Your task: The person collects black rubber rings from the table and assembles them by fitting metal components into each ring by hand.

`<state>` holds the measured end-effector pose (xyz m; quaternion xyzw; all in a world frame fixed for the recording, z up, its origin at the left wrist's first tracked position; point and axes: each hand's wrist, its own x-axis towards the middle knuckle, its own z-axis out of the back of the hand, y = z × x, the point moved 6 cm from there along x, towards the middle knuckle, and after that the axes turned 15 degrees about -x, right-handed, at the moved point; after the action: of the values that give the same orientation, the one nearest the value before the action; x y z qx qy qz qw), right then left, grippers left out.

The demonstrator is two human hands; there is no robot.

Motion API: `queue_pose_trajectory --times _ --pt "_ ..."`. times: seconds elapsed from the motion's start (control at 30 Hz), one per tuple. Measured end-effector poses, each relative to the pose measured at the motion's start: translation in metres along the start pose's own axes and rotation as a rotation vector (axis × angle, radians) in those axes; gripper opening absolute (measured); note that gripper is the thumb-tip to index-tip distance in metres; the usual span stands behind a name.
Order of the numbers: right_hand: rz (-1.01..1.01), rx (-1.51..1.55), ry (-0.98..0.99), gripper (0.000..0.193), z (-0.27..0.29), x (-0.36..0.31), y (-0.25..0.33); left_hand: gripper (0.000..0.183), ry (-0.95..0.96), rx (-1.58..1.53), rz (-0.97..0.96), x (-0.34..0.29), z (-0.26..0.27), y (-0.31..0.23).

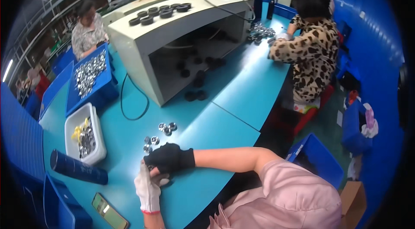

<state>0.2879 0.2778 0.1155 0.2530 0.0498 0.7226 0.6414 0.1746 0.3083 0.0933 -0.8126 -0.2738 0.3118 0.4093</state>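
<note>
My left hand [148,186], in a white glove with a red cuff edge, meets my right hand [169,158], in a black fingerless glove, low over the blue-green table. The fingers of both are closed together, and a bit of a small metal part [150,167] shows between them. Its shape is mostly hidden by the gloves. Just beyond my hands lie several loose shiny round metal parts [154,140], with more such round parts [167,130] slightly farther off.
Left of my hands are a dark blue bottle [78,167] on its side, a phone [110,211] and a white tub [100,138] of parts. Behind stands a blue bin [113,90] of metal pieces. A beige open-fronted housing [145,62] bears black rings. Two people sit at the table.
</note>
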Motion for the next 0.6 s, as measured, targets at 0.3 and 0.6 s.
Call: queue_pose_trajectory --times 0.3,0.6 --pt "-0.108 0.284 -0.034 0.035 -0.002 -0.008 -0.010 0.046 -0.091 0.058 -0.110 -0.003 -0.007 -0.003" --pt "-0.276 0.178 -0.130 0.025 -0.008 -0.009 -0.019 0.033 -0.202 -0.013 0.002 -0.017 -0.020 -0.009"
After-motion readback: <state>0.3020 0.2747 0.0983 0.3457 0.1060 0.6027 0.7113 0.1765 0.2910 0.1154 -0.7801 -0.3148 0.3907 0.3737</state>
